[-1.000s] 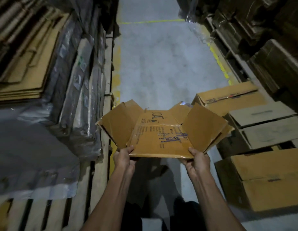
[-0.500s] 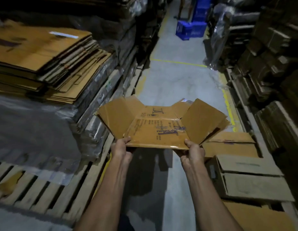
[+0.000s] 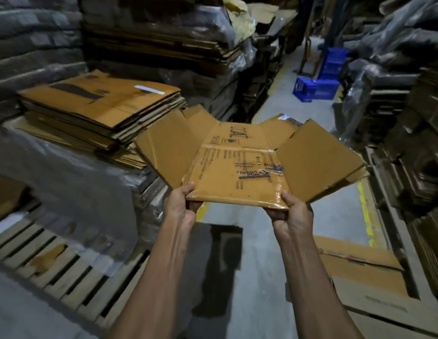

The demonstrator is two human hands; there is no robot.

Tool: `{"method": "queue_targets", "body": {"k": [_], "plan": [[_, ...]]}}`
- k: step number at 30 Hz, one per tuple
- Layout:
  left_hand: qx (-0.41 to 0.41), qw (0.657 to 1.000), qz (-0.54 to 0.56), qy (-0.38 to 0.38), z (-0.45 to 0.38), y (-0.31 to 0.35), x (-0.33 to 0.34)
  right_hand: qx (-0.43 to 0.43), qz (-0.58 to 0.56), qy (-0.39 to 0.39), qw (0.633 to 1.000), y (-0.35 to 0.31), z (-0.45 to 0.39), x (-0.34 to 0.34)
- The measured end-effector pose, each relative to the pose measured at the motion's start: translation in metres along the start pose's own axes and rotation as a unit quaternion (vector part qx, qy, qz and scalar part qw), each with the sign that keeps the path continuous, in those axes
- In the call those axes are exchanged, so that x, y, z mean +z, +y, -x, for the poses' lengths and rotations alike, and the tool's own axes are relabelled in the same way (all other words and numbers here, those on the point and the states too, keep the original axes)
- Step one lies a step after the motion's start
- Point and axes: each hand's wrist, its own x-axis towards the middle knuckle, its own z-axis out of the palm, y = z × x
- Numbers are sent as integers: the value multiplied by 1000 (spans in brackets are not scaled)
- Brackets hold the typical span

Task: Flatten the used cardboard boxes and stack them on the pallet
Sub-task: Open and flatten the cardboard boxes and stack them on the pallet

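A flattened cardboard box (image 3: 240,167) is held in the air with both hands, in front of the body and above the aisle floor (image 3: 269,231). The near edge of the box is gripped at its two corners: the left hand (image 3: 180,204) pinches the left corner with the thumb on top and the fingers curled underneath, and the right hand (image 3: 292,211) pinches the right corner in the same way. By this two-corner hold the panel is kept nearly level, so that it can be slid flat onto a pile. The side flaps are spread outward and slightly upward, which suggests that the creases are not pressed fully flat.

To the left, a stack of flattened boxes (image 3: 100,106) is seen, laid on a load wrapped in plastic film (image 3: 73,177), which rests on a wooden pallet (image 3: 54,263). The held box is close to the right edge of this stack but is not touching it. It is judged that the box is being carried toward the stack.

On the floor at the right, more boxes (image 3: 369,285) are lying, probably not yet flattened, though the dim light makes this uncertain. Blue crates (image 3: 313,88) are placed farther down the aisle.
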Motion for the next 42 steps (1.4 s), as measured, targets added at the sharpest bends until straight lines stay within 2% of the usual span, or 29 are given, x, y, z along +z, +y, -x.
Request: {"method": "queue_targets", "body": {"k": [6, 13, 20, 27, 31, 36, 42], "plan": [[59, 997, 42, -15, 14, 37, 10, 24, -16, -76, 997, 6, -5, 38], [126, 988, 87, -13, -25, 97, 9, 66, -22, -122, 990, 37, -29, 111], [150, 979, 133, -22, -106, 173, 15, 83, -3, -149, 985, 98, -88, 215], [154, 978, 144, -1, -185, 240, 32, 121, -12, -172, 978, 153, -156, 310], [184, 968, 170, 25, -235, 264, 48, 150, 4, -197, 969, 176, -208, 359], [228, 947, 226, 34, -312, 278, 80, 193, 42, -248, 948, 203, -297, 426], [327, 907, 257, 59, -375, 291, 126, 279, 44, -315, 906, 214, -377, 500]]}}
